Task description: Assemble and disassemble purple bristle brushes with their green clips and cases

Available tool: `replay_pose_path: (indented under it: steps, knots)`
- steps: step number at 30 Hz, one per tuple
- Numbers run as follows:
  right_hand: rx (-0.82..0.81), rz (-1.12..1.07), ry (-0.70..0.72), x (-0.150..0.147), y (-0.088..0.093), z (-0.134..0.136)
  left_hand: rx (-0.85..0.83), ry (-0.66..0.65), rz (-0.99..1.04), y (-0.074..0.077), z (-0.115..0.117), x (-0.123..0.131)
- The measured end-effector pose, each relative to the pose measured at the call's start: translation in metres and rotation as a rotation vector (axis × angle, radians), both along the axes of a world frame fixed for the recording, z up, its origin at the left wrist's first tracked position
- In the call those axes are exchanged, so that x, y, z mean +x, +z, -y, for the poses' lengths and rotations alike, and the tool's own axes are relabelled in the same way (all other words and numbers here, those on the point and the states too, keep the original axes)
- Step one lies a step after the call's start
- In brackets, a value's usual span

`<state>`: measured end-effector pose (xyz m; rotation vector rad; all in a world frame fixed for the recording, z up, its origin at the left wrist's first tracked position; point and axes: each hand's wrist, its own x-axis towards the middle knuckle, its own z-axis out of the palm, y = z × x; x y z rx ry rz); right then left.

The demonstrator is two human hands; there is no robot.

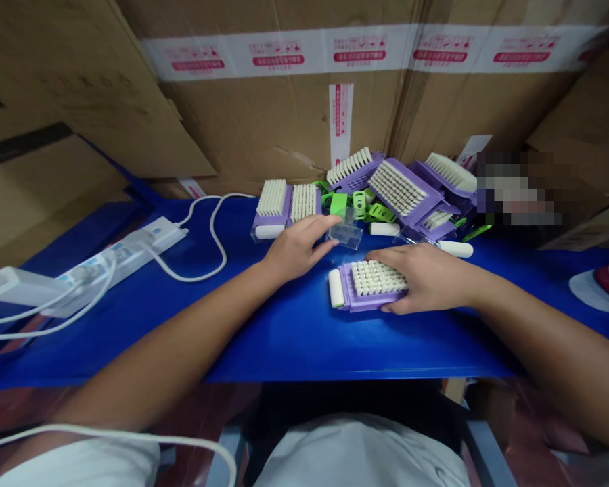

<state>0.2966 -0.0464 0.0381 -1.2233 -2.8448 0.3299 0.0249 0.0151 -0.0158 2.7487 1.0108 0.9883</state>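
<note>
Purple brush [378,279] right at the centre of the frame, just right of middle, lying on the blue counter [284,341] with its white bristles up and its white end bar [337,289] pointing left! And the right hand [431,276] has it, fingers along the far side, thumb on the near side, grasping its right end! Over to the left hand [302,245], up and left of that brush: thumb and fingers parted around the edge of a clear plastic piece [349,236], and whether they grip it, I cannot tell! Just left of that hand, two more bristled blocks [273,198] sit side by side! Upper right of centre, a jumble of purple brushes [398,189] leans over green parts [380,213], cardboard [284,115] behind them, and at the left of the frame stretches a white power strip [122,260]
</note>
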Motion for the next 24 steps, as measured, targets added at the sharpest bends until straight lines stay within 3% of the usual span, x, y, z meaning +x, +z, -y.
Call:
replay_pose_path:
  steps: [6, 16, 24]
  knots:
    - [0.001, -0.009, 0.005, 0.0, 0.0, 0.0, 0.039, -0.046, -0.083, 0.0, 0.004, 0.004]
    - [-0.035, -0.007, -0.005, -0.002, 0.002, 0.0, -0.134, -0.143, -0.399, 0.006, 0.004, 0.009]
    - [-0.012, -0.005, -0.014, -0.001, 0.0, 0.001, -0.154, -0.208, -0.21, 0.008, 0.005, -0.003]
